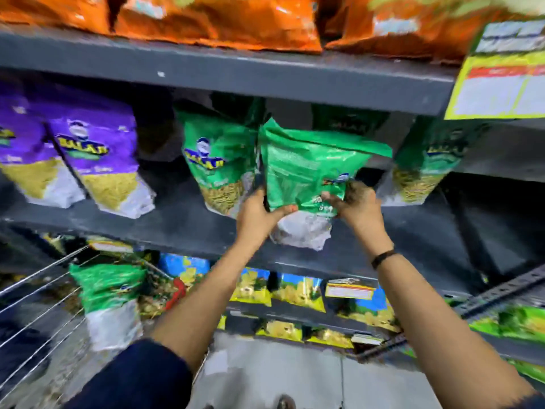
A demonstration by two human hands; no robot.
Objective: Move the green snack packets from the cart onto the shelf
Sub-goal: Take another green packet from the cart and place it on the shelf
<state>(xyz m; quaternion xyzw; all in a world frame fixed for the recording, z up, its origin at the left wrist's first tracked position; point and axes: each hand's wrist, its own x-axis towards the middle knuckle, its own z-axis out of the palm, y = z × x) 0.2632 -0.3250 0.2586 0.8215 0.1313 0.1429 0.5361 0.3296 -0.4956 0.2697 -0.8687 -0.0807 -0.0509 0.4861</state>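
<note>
A green snack packet is held upright over the front edge of the dark grey middle shelf, its back side toward me. My left hand grips its lower left edge and my right hand grips its lower right side. Two more green packets stand on that shelf, one just left of the held packet and one to the right. Another green packet stands in the wire cart at the lower left.
Purple packets fill the left of the middle shelf. Orange packets lie on the shelf above, with a yellow price sign hanging at the upper right. Blue and yellow packets line the lower shelves. Grey floor lies below.
</note>
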